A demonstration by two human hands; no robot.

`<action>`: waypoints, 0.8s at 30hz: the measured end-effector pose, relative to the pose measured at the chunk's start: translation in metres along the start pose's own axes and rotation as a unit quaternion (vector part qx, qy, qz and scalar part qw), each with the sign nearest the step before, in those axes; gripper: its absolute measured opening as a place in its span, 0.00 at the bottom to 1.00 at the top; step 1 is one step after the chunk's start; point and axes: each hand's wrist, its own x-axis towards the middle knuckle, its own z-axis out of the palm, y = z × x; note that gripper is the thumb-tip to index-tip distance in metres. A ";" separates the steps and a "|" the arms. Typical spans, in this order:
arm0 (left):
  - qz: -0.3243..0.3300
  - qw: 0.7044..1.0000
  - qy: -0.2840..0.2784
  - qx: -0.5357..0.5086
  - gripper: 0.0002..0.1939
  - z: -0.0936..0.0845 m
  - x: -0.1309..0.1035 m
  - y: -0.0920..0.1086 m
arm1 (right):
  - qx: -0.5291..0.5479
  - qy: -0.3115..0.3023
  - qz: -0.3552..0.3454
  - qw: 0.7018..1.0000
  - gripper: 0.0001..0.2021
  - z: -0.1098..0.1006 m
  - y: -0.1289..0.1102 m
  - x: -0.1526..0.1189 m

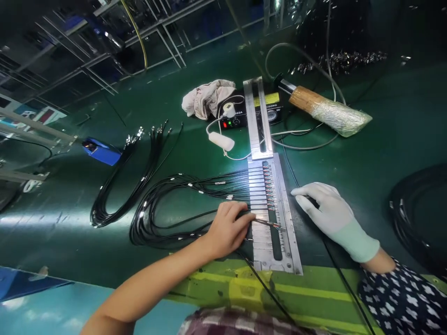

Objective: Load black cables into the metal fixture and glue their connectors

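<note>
My bare left hand [228, 229] is closed on a black cable, with thumb and index finger pinched at the lower part of a metal slotted fixture [260, 237]. The cable's stripped end [274, 225], showing thin coloured wires, sticks out across the fixture's long slot. Above it, several black cables [237, 188] lie side by side in the grooves, their reddish wire ends over the slot. To the right of the fixture, my right hand [324, 209], in a white glove, has thumb and index finger closed around a thin black cord [292, 172] that runs under the palm.
A metal frame [248, 111] lies across a black control box [237, 122] beyond the fixture. Nearby are a crumpled cloth [209, 98], a white plug-like piece [221, 141] and a foil-wrapped wooden handle [328, 111]. Cable bundles [115, 204] lie left; coiled cable [401, 209] lies right.
</note>
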 end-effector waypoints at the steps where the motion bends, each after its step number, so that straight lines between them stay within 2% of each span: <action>1: -0.010 0.999 -0.014 -0.030 0.12 -0.004 0.000 0.003 | 0.001 0.002 -0.001 1.000 0.11 0.000 0.000 0.000; 3: -0.010 0.993 -0.061 -0.102 0.08 -0.012 -0.001 0.010 | 0.003 0.005 -0.002 1.000 0.11 0.000 0.001 -0.001; 5: 0.012 0.985 -0.092 -0.145 0.08 -0.019 -0.005 0.015 | 0.001 0.004 -0.003 1.000 0.11 0.001 0.002 -0.002; 10: 0.024 0.992 -0.099 -0.068 0.25 -0.015 -0.013 0.016 | 0.001 0.001 -0.002 1.000 0.11 0.001 0.004 -0.002; 16: 0.018 0.993 -0.103 -0.057 0.23 -0.006 -0.015 0.014 | -0.003 0.006 0.004 1.000 0.11 0.002 0.003 0.000; 20: 0.038 0.996 -0.082 -0.024 0.20 -0.007 -0.004 0.013 | -0.007 0.006 -0.018 1.000 0.11 0.006 -0.006 -0.010; 24: 0.048 0.996 -0.074 0.021 0.21 -0.001 0.023 0.009 | -0.004 -0.013 -0.027 1.000 0.11 0.010 -0.017 -0.026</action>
